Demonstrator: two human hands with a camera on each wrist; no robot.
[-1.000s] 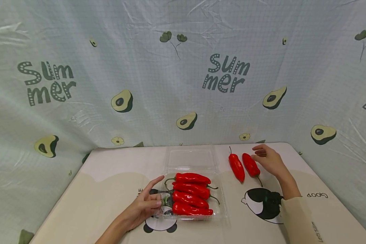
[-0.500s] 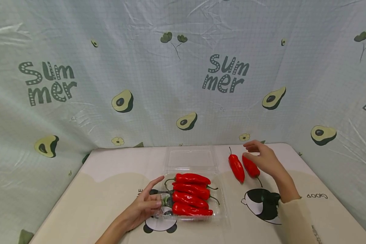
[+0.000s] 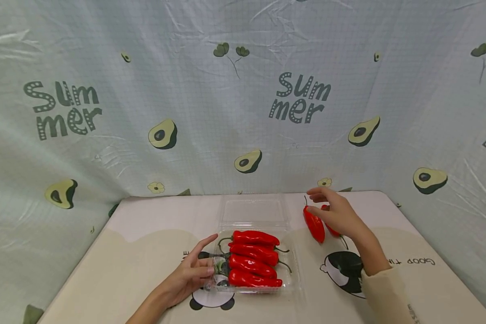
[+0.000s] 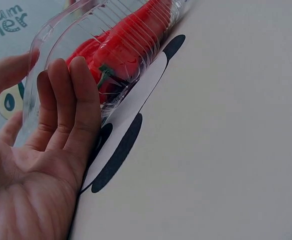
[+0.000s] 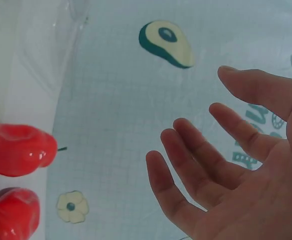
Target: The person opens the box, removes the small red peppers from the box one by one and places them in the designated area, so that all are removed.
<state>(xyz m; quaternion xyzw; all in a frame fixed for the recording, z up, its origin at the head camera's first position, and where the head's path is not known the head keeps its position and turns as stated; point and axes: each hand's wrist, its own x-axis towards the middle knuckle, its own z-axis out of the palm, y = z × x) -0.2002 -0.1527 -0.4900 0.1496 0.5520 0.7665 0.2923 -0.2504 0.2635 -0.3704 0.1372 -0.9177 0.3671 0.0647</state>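
Note:
Several long red peppers [image 3: 254, 254] lie side by side in a clear plastic clamshell box [image 3: 291, 272] with its lid folded back. At the box's left end, my left hand [image 3: 188, 272] rests its fingers against the wall; in the left wrist view those fingers [image 4: 60, 105] look nearly straight. To the right of the box, my right hand [image 3: 338, 216] hovers over two loose peppers with its fingers spread and nothing in them. One loose pepper [image 3: 314, 225] is nearer the box; the other pepper [image 3: 333, 229] is partly hidden beneath my hand.
The box's clear lid [image 3: 253, 210] lies flat behind it. A printed mat [image 3: 146, 252] covers the table, and a patterned curtain [image 3: 210, 103] hangs along the back and sides.
My right hand has shifted left, from the right side of the two loose peppers to above them. My left hand and the box have stayed in place.

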